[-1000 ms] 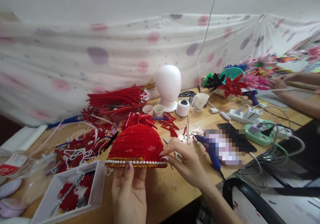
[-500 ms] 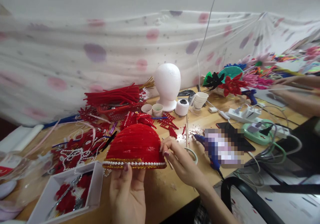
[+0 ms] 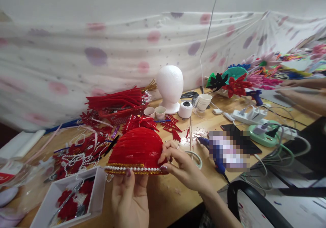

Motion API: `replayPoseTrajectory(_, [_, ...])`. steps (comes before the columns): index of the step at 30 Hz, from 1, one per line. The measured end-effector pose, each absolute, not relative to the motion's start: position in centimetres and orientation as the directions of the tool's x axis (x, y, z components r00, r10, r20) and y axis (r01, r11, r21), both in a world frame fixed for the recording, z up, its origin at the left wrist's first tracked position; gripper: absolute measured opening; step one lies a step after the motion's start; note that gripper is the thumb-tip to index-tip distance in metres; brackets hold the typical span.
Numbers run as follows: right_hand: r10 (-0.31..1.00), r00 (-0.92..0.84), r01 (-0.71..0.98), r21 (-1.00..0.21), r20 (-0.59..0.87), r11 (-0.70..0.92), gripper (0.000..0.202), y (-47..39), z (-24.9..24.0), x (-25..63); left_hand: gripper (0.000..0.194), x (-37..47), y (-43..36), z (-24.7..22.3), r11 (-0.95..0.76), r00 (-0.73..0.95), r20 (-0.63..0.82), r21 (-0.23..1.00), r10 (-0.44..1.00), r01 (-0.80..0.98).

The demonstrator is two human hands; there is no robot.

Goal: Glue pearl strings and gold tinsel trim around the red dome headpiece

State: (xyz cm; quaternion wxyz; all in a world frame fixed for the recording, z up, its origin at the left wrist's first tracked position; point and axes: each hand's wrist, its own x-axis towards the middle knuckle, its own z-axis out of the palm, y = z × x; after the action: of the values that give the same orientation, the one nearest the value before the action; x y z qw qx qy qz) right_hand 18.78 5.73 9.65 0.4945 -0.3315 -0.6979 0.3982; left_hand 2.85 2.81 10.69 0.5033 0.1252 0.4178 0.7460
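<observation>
A red domed cap (image 3: 136,146) of ribbed plush strips is held above the table's front edge, its rim trimmed with gold tinsel and a string of white pearls (image 3: 142,169). My left hand (image 3: 131,197) supports it from below, thumb pressed on the pearl trim and fingers under the cap. At the rim's right end, my right hand (image 3: 182,167) has its thumb and fingers closed on the cap's edge. Beyond the cap lie red plush pieces (image 3: 140,122) with pearls. A blue glue gun (image 3: 217,160) rests to the right, partly covered by a blurred patch.
A white foam head (image 3: 170,87) stands behind, beside paper cups (image 3: 160,112) and a thread spool (image 3: 185,110). At left is a white box (image 3: 98,190) of red flowers. Power strips (image 3: 262,134), a phone (image 3: 240,138) and another person's hands (image 3: 297,90) are at right.
My right hand's thumb and fingers have shifted slightly left and down onto the pearl rim. The left hand and the cap have hardly moved.
</observation>
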Motion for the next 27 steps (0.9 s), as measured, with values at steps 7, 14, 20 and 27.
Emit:
replayPoseTrajectory(7, [0.865,-0.334,0.125,-0.892,0.375,0.435,0.013,5.9,10.2,18.8,0.053,3.0,2.7,10.9,-0.142,-0.464,-0.230,0.757,0.855,-0.638])
replayPoseTrajectory(14, [0.889,-0.307,0.065,-0.925,0.339,0.375,0.020,5.3,9.7,18.9,0.055,3.1,2.6,11.3,-0.135,-0.479,-0.268,0.746,0.836,-0.653])
replayPoseTrajectory(20, [0.874,-0.252,0.018,-0.901,0.415,0.433,0.020,5.3,9.1,19.0,0.051,2.7,2.7,11.2,-0.134,-0.455,-0.256,0.735,0.853,-0.665])
replayPoseTrajectory(27, [0.859,-0.272,0.125,-0.869,0.434,0.479,0.015,5.4,9.7,18.3,0.046,2.0,2.5,10.1,-0.106,-0.421,-0.277,0.717,0.864,-0.689])
